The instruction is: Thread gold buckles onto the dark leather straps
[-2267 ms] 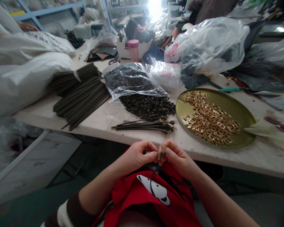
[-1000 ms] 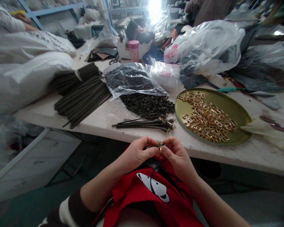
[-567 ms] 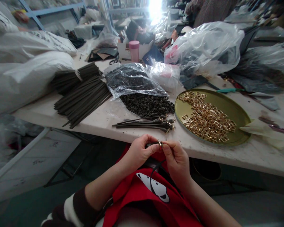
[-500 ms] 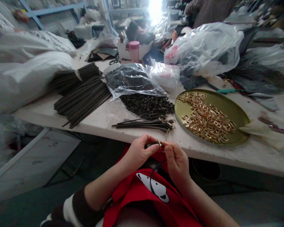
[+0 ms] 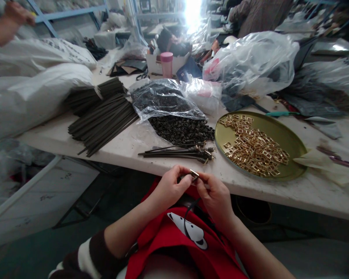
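Note:
Close together at the table's front edge, my two hands meet around a small gold buckle. My left hand is closed, its thumb and forefinger pinching the buckle from the left. My right hand pinches from the right, with its fingertips at the buckle's edge. A thin dark strap hangs in a curve below the fingers, over a red apron. Just beyond, several dark straps with gold buckles lie on the table. Part of the strap is hidden by my fingers.
A round gold tray on the right bears a heap of gold buckles. Small black loops spill from a plastic bag. Bundled dark strips lie left. Another person's hand shows at upper left.
The buckle has turned between my fingers, and my right hand has shifted slightly left with its fingers rearranged. The other person's hand has risen into clearer view at upper left.

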Demonstrator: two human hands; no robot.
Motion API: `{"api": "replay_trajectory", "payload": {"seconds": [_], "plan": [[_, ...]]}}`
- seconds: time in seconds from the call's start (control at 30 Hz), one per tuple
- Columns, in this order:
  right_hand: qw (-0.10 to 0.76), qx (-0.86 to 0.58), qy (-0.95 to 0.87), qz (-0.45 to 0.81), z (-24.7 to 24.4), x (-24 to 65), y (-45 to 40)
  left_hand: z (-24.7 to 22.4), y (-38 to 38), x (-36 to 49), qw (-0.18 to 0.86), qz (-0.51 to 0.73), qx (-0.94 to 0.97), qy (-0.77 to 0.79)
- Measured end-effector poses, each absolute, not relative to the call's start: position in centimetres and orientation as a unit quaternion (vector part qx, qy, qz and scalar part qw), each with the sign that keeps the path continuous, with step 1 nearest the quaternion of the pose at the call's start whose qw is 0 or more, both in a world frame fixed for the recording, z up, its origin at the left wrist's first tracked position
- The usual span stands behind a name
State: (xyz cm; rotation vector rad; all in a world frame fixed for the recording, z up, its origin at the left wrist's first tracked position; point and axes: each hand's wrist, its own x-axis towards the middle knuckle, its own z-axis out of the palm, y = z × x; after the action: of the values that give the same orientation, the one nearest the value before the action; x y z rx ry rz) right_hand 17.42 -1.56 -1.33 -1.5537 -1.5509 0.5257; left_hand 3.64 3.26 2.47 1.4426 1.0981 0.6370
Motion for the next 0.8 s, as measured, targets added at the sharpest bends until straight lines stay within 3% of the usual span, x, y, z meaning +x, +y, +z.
{"api": "replay_trajectory", "payload": {"seconds": [0.43,0.57,0.7,0.8], "plan": [[0.422,-0.589,-0.539,0.429,-0.4,18.2,-1.2,1.3,2.9,3.4,0.529,0.279,0.653,0.464],[0.421,-0.565,-0.555,0.443,-0.3,18.3,-0.8,1.7,3.3,3.6,0.513,0.265,0.664,0.475],[0.433,-0.554,-0.582,0.408,-0.3,18.9,-0.2,1.6,3.6,3.5,0.538,0.247,0.665,0.456],[0.43,-0.548,-0.529,0.484,-0.8,19.3,0.2,1.3,3.7,3.5,0.583,0.218,0.664,0.415]]}}
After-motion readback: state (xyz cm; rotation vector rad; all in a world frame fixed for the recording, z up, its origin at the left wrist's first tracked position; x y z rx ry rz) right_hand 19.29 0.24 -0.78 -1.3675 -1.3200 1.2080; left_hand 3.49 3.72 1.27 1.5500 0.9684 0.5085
